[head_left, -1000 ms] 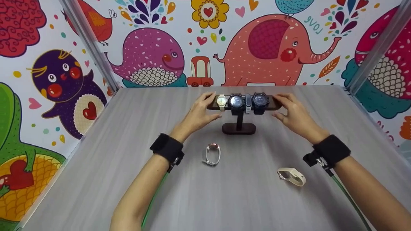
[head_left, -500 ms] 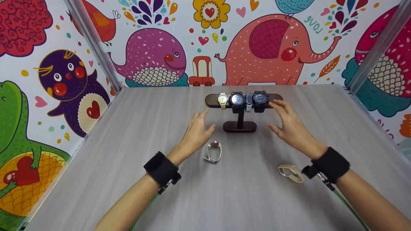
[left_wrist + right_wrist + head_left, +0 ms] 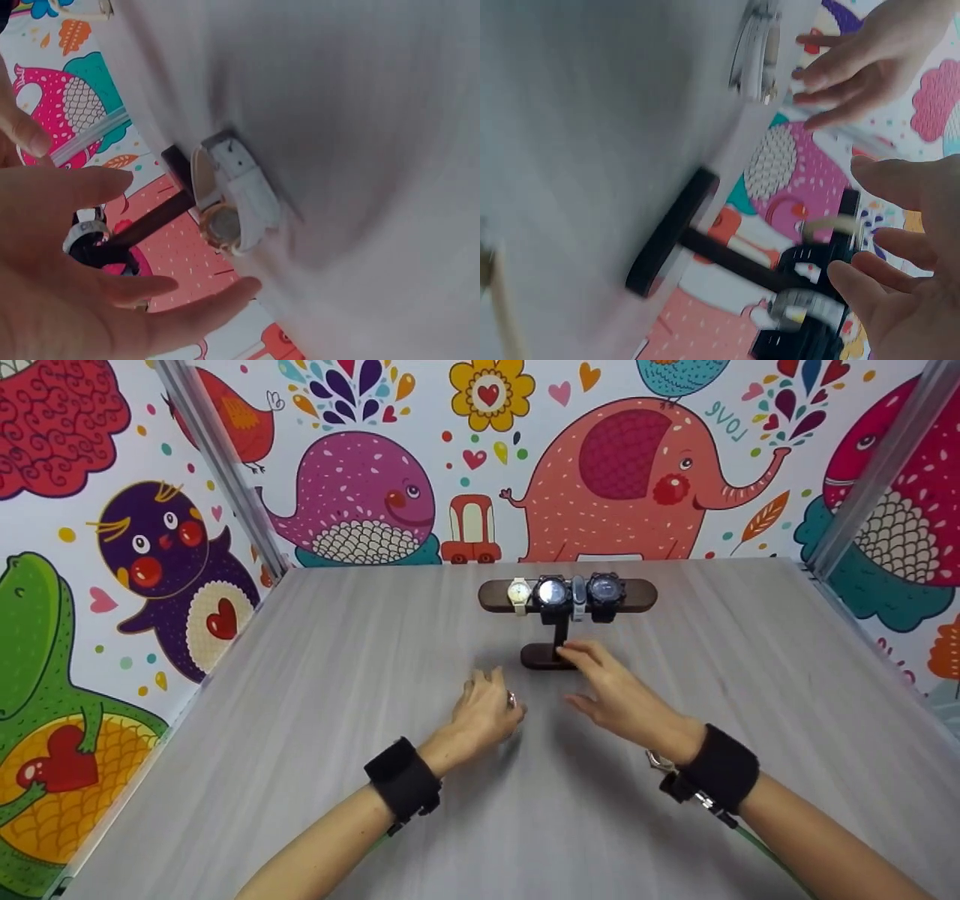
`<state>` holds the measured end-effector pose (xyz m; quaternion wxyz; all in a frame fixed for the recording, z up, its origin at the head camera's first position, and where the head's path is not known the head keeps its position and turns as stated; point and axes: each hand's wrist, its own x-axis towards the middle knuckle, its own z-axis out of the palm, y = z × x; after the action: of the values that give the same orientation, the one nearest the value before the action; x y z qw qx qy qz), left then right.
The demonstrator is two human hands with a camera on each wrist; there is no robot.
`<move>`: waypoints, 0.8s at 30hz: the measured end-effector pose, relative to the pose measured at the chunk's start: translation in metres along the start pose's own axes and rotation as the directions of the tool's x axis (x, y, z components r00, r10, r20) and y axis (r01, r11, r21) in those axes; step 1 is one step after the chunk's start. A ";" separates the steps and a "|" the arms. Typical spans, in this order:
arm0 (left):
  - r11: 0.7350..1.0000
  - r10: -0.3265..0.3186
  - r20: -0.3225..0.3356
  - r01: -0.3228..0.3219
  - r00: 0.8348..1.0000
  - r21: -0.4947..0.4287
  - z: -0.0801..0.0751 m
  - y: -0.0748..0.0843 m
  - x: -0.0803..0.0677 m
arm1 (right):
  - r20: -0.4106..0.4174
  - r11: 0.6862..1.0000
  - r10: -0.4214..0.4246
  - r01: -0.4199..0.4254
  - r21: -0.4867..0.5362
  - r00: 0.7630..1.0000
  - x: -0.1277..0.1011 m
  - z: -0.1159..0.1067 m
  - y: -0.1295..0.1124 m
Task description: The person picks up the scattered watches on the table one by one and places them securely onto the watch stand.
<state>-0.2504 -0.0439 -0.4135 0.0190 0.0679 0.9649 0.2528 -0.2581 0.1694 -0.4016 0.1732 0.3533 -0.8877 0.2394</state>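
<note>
My left hand (image 3: pixel 484 716) is over the white-strapped watch (image 3: pixel 255 199), which stands on the table on its looped strap. In the left wrist view the thumb and fingers are spread apart, short of the watch; the head view hides most of it behind the hand. My right hand (image 3: pixel 626 701) hovers with loosely bent fingers in front of the dark wooden watch stand (image 3: pixel 641 595), holding nothing. On its bar sit a cream watch (image 3: pixel 518 594), two black watches (image 3: pixel 553 594) and a slim grey band (image 3: pixel 578 596).
A cream-strapped watch (image 3: pixel 658 762) lies on the grey table (image 3: pixel 360 660), partly hidden behind my right wrist. Walls printed with cartoon animals (image 3: pixel 615 480) close off the back and sides. Black cuffs (image 3: pixel 405 780) with green cables are on both wrists.
Both hands have left the ends of the stand's bar. My left hand has come down to the white-strapped watch; my right hand has moved left and nearer. The stand's bar has tilted slightly.
</note>
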 end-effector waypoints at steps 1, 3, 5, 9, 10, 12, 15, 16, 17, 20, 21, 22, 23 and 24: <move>1.000 -0.003 0.009 0.003 1.000 0.020 0.002 0.001 0.000 | 0.009 1.000 -0.012 0.012 0.001 1.000 0.001 0.002 -0.003; 0.998 -0.001 0.019 0.000 1.000 0.064 0.007 0.002 -0.001 | 0.023 0.999 -0.034 0.034 0.009 0.999 0.002 0.007 -0.008; 0.994 -0.001 0.031 -0.002 1.000 0.109 0.010 0.003 -0.001 | 0.038 0.999 -0.050 0.050 0.016 0.998 0.003 0.013 -0.013; 0.984 -0.016 0.057 0.005 0.998 0.180 0.015 0.004 -0.001 | 0.073 0.998 -0.067 0.065 0.027 0.995 0.005 0.024 -0.019; 0.981 -0.023 0.064 0.011 0.998 0.194 0.016 0.004 0.000 | 0.080 0.997 -0.070 0.068 0.027 0.994 0.005 0.026 -0.020; 0.976 -0.037 0.066 0.021 0.997 0.216 0.018 0.003 0.001 | 0.093 0.996 -0.084 0.082 0.030 0.992 0.005 0.031 -0.020; 0.969 -0.033 0.058 0.018 0.998 0.246 0.021 0.002 0.003 | 0.111 0.994 -0.112 0.110 0.027 0.987 0.003 0.036 -0.021; 0.968 -0.025 0.053 0.011 0.998 0.252 0.021 0.002 0.003 | 0.117 0.993 -0.118 0.115 0.026 0.986 0.002 0.037 -0.021; 0.966 -0.012 0.046 0.000 0.999 0.260 0.021 0.002 0.003 | 0.125 0.993 -0.120 0.117 0.027 0.985 0.002 0.038 -0.021; 0.964 0.030 0.041 -0.040 0.999 0.263 0.020 0.001 0.003 | 0.148 0.994 -0.104 0.100 0.032 0.984 -0.001 0.038 -0.021; 0.967 0.037 0.045 -0.047 0.998 0.252 0.019 0.001 0.003 | 0.156 0.995 -0.095 0.091 0.035 0.983 -0.001 0.039 -0.020; 0.971 0.041 0.050 -0.051 0.998 0.233 0.018 0.000 0.004 | 0.165 0.996 -0.082 0.077 0.040 0.983 -0.002 0.038 -0.020; 0.976 0.043 0.059 -0.054 0.997 0.209 0.017 0.000 0.004 | 0.172 0.997 -0.071 0.064 0.045 0.983 -0.002 0.038 -0.019; 0.982 0.039 0.070 -0.051 0.997 0.180 0.015 0.000 0.003 | 0.177 0.997 -0.060 0.053 0.048 0.982 -0.002 0.038 -0.019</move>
<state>-0.2526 -0.0364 -0.4268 0.0386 0.0996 0.9810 0.1619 -0.2486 0.1381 -0.4281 0.0923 0.4019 -0.8839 0.2207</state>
